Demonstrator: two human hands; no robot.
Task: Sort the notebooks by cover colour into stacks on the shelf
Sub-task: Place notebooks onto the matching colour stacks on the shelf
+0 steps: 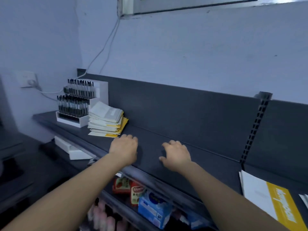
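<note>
Head view is showing your left hand and right hand resting empty on the shelf, fingers loosely bent. The notebook stack is sitting just beyond your left hand, the nearer one; a loose notebook is lying well to the right.

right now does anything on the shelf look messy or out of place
Yes. The notebook stack beside the pen display is askew: its covers fan out at different angles and a yellow one juts from the right side. Another white and yellow notebook lies apart at the right end of the shelf.
</note>
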